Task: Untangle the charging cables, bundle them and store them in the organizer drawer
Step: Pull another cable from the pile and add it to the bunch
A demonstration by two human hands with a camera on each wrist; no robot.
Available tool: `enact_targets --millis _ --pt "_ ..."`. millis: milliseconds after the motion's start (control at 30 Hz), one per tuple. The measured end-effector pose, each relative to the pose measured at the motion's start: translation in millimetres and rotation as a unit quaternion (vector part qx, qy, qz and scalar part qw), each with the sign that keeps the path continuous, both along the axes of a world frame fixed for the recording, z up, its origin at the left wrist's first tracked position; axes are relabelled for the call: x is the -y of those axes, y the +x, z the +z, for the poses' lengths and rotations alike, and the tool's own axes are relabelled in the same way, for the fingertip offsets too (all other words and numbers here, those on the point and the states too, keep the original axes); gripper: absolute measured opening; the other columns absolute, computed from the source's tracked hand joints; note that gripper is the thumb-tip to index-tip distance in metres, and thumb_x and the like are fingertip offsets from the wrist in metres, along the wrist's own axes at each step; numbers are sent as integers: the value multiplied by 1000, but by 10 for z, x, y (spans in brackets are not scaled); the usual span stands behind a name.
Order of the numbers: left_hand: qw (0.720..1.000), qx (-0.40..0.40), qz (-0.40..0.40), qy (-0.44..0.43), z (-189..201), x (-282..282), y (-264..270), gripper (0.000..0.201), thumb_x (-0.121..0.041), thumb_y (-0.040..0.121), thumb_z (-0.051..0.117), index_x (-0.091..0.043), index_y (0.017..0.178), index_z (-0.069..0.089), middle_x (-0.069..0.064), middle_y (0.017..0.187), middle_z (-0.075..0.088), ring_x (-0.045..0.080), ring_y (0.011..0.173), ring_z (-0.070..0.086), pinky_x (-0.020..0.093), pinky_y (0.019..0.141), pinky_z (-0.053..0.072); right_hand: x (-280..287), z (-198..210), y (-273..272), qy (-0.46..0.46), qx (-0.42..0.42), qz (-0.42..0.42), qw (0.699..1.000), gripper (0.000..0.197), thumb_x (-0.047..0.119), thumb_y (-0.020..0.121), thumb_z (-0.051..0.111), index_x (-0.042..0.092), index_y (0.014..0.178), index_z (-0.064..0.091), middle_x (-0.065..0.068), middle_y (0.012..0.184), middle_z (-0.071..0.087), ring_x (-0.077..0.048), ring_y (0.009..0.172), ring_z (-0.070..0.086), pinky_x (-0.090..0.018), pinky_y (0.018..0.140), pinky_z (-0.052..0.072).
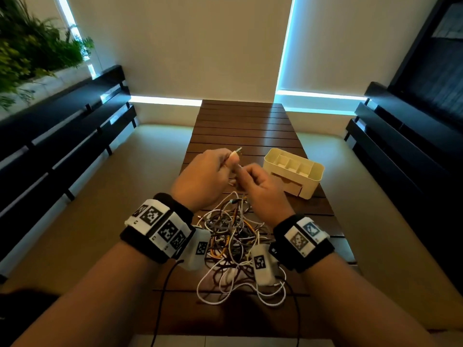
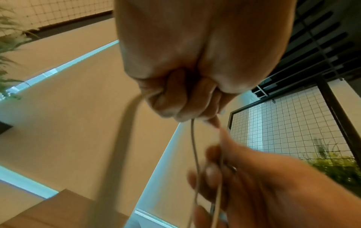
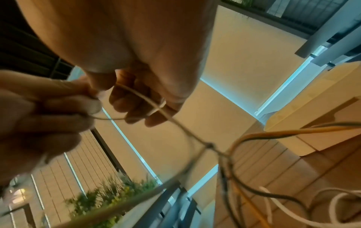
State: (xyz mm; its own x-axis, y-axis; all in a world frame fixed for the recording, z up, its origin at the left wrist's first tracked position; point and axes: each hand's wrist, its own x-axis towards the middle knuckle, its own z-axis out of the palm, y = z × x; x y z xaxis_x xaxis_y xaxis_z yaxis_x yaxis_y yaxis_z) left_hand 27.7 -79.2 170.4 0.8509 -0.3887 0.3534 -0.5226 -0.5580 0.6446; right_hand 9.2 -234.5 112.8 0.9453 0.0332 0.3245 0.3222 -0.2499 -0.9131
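Tangled cables lie nearest us on the worktop — our left hand and right hand both pinch one thin pale cable above them.

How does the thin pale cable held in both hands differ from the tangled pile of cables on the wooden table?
The thin pale cable is lifted above the table, gripped by the left hand and the right hand; the tangled pile of cables lies on the wooden table. The held cable is one pale strand; the pile mixes white, orange and dark cords. Neither is bundled yet.
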Motion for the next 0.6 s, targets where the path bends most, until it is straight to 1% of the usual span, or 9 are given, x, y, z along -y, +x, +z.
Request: enact_targets --millis 33,100,167,233,300,400,500,567,600 --pt "1000 13 24 -4 42 -50 -4 33 -34 105 44 -26 77 60 -11 69 56 0 62 50 22 58 34 21 -70 -1 -21 -5 -4 1000 17 31 101 52 23 89 60 9 76 60 -2 67 57 -25 64 50" --pt "997 24 66 -28 129 -170 9 36 -37 105 42 -20 81 65 -10 74 61 0 68 54 23 60 39 94 -263 11 -62 -18 -26 998 17 28 102 52 22 88 58 7 78 56 0 66 51 -23 65 44" --pt "996 19 75 -41 153 -274 35 37 -37 105 43 -18 84 68 -6 81 67 9 77 61 30 68 46 166 -447 29 -97 -44 -53 993 17 30 101 52 23 88 58 6 81 56 0 68 49 -26 67 43" --pt "996 3 80 -28 90 -321 52 37 -35 105 44 -16 83 68 -1 80 68 17 76 63 35 68 47 203 -529 55 -112 -71 -68 989 18 33 101 53 22 88 59 3 82 58 -1 68 49 -29 67 44" --pt "991 -67 92 69 -58 -349 80 36 -33 105 44 -16 83 67 1 77 66 17 70 59 33 63 45 239 -470 85 -106 -72 -85 988 18 31 101 53 19 91 62 2 85 59 0 69 50 -27 67 44" --pt "945 -182 99 254 -383 -401 149 31 -33 104 48 -16 89 69 1 79 69 18 73 63 34 67 52 276 -301 141 -85 -48 -91 991 16 28 100 55 20 91 66 7 84 62 3 73 53 -20 68 44" --pt "942 -130 141 277 -445 -378 159 28 -32 104 49 -15 95 69 0 73 63 19 66 57 31 56 41 238 -231 161 -79 -37 -58 994 16 27 99 58 27 87 67 11 79 64 -1 74 56 -21 70 46" --pt "950 -57 155 264 -328 -305 120 25 -30 104 47 -18 102 68 1 84 66 19 72 58 31 61 41 205 -287 182 -111 -50 -40 992 13 27 98 59 28 88 67 4 81 65 -8 73 57 -26 69 46" --pt "958 -17 149 246 -248 -260 101 22 -28 103 48 -19 106 68 2 98 69 19 79 60 29 66 42 194 -325 193 -133 -58 -30 989 11 27 98 60 27 89 67 1 82 65 -11 73 57 -28 68 47"
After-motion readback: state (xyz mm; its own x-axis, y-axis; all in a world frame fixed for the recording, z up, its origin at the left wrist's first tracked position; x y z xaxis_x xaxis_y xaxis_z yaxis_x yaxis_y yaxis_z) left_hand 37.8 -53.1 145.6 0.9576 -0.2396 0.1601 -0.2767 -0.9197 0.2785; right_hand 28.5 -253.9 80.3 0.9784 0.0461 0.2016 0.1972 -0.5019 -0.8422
